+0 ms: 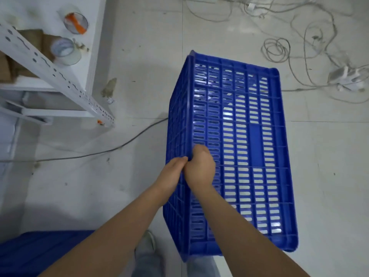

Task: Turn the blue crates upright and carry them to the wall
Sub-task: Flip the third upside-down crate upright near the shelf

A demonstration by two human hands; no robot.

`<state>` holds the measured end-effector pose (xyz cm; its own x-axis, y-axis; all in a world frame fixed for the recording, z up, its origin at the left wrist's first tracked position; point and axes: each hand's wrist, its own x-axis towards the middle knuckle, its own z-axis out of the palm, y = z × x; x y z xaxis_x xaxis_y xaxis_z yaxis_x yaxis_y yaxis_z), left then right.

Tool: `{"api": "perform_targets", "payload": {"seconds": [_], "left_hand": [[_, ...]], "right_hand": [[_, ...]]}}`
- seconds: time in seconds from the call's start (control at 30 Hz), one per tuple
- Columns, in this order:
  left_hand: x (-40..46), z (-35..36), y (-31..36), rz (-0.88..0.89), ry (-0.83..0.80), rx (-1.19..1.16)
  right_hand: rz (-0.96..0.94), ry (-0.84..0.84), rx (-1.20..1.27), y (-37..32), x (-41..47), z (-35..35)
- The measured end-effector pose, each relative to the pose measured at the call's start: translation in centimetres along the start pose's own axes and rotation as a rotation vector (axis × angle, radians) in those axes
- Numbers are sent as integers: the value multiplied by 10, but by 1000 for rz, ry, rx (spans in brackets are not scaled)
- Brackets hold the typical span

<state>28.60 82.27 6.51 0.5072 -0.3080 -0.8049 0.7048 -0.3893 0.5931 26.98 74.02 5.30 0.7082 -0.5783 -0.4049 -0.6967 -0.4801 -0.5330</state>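
A large blue slotted crate [249, 140] stands on its side on the tiled floor, one long slotted wall facing up at me. Both hands hold its upper left edge close together. My left hand [173, 172] grips that edge from the outer left side. My right hand [199, 166] curls over the same edge from the top, fingers hooked into the slots. A second blue crate [36, 254] shows only as a corner at the bottom left, mostly cut off by the frame.
A white metal shelf rack [60, 76] with rolls of tape [75, 23] stands at the left. A grey cable [119, 146] runs across the floor to the crate. Tangled white cables [299, 47] and a power strip [347, 76] lie at the top right.
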Motion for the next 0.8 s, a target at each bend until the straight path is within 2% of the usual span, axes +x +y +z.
{"api": "perform_targets", "payload": {"seconds": [0.17, 0.33, 0.43, 0.53, 0.6, 0.67, 0.73, 0.8], "left_hand": [[5, -21, -4, -114, 121, -79], [8, -37, -15, -212, 123, -52], [4, -37, -23, -166, 128, -65], [0, -32, -29, -149, 165, -123], [-1, -27, -31, -117, 199, -82], [0, -21, -32, -58, 231, 4], [0, -15, -32, 43, 258, 155], [1, -9, -34, 144, 280, 335]], "right_hand": [[-75, -96, -173, -15, -8, 37], [-62, -192, -228, -17, -17, 60], [-92, -296, -76, -9, -15, 52], [-130, -366, 129, 12, -6, 13], [-80, -261, 147, 33, 7, -21], [-4, -74, 80, 56, 22, -55], [97, 114, -3, 82, 38, -83], [203, 180, -33, 106, 49, -101]]}}
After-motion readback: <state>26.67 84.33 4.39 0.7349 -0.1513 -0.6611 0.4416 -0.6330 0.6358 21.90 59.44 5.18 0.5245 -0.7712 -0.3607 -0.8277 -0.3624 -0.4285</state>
